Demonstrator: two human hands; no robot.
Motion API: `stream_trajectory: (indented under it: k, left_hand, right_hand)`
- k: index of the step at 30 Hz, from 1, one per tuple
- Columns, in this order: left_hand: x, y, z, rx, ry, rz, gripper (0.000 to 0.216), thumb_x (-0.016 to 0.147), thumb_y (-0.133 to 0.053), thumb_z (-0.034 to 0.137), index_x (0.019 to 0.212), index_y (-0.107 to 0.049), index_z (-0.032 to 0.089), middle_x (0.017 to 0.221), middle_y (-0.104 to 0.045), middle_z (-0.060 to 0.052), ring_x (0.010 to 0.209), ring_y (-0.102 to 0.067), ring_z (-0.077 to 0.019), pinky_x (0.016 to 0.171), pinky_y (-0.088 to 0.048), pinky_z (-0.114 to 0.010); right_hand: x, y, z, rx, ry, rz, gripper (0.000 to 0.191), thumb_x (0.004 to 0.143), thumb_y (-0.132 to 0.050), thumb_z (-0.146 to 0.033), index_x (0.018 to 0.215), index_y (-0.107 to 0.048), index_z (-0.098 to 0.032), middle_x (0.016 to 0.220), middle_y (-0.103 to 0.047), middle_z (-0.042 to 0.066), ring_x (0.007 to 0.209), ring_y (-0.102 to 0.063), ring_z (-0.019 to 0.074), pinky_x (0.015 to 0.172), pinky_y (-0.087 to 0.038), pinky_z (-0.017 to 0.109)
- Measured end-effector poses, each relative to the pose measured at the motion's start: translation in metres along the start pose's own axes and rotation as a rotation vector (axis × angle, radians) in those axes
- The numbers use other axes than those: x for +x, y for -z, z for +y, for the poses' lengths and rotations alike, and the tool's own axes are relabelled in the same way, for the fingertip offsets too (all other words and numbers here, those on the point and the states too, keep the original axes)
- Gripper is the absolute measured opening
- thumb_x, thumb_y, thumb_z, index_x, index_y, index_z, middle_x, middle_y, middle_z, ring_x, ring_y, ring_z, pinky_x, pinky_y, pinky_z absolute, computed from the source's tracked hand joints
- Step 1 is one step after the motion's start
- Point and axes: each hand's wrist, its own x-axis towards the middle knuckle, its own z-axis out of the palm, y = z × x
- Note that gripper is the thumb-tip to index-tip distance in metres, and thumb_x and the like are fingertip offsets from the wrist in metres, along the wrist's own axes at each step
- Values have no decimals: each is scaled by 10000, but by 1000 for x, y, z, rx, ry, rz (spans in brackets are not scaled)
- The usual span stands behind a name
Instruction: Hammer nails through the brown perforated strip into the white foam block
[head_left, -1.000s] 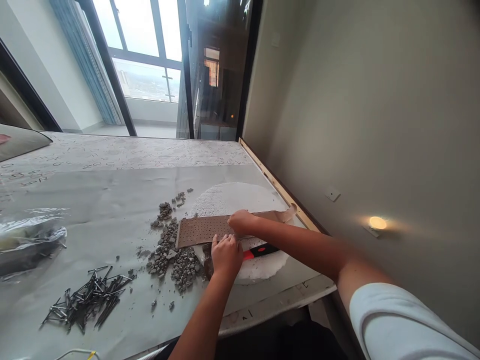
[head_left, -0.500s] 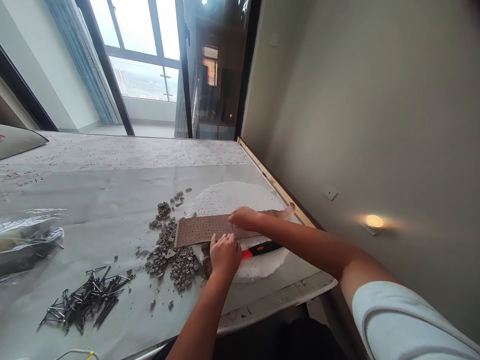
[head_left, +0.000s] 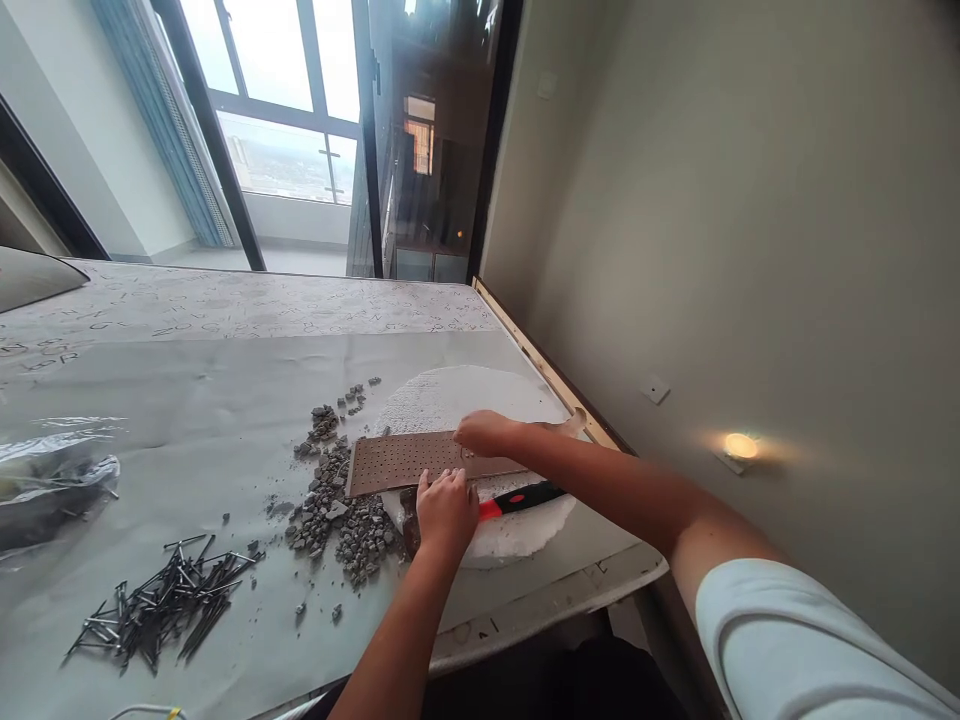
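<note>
A brown strip (head_left: 405,462) dotted with small holes lies across a rough white round slab (head_left: 480,385), its far right end curled up. My left hand (head_left: 446,510) rests with extended fingers on the strip's near edge. My right hand (head_left: 484,434) is closed against the top of the strip; whatever its fingers hold is hidden. Beneath and beside my left hand lies a hammer (head_left: 529,497) with a red and black handle, its dark head partly covered. Grey stone chips (head_left: 322,500) are heaped left of the strip.
A pile of nails (head_left: 161,605) lies at the front left, with a clear plastic bag (head_left: 56,490) of things behind it. A grey sheet (head_left: 195,380) covers much of the table. A wooden rail (head_left: 536,355) borders the right wall.
The view has shifted slightly. Both hands keep nearly the same place on the strip, and the hammer and piles lie as before.
</note>
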Motion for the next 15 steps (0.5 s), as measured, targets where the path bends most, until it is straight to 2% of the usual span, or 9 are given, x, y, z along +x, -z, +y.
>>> stream_trajectory:
  k: [4, 6, 8, 12, 15]
  left_hand:
    - [4, 2, -4, -58, 72, 38, 252, 842, -422, 260, 960, -620, 158, 935, -696, -102, 928, -630, -220, 1002, -331, -414]
    - [5, 5, -6, -108, 146, 94, 254, 857, -416, 286, 978, -593, 150, 924, -689, -93, 899, -627, -214, 957, -380, -383]
    - [7, 7, -8, -136, 159, 138, 259, 875, -398, 308, 968, -583, 154, 940, -681, -90, 903, -620, -214, 958, -384, -383]
    - [6, 6, -13, -135, 67, 124, 353, 928, -265, 272, 912, -605, 176, 938, -684, -74, 917, -617, -194, 1002, -353, -392]
    - [5, 3, -16, -92, 71, 110, 384, 933, -244, 257, 945, -617, 166, 1037, -672, -95, 1034, -591, -199, 1004, -365, -376]
  right_hand:
    - [-11, 22, 9, 37, 30, 60, 253, 815, -464, -107, 923, -693, -105, 923, -696, 148, 839, -612, 198, 653, -416, 262]
    - [-16, 30, 6, 65, 55, 70, 242, 820, -475, -153, 904, -701, -134, 887, -706, 103, 763, -600, 161, 606, -392, 238]
    - [-17, 32, 0, 135, 100, 56, 231, 815, -485, -176, 886, -704, -157, 813, -709, 51, 666, -573, 119, 564, -368, 215]
    - [-13, 22, -7, 374, 161, 23, 221, 810, -488, -176, 841, -704, -143, 699, -686, 14, 582, -548, 86, 544, -358, 189]
    - [-10, 7, -1, 318, 71, 195, 267, 787, -576, -285, 1008, -680, -178, 846, -711, 27, 688, -603, 109, 582, -391, 184]
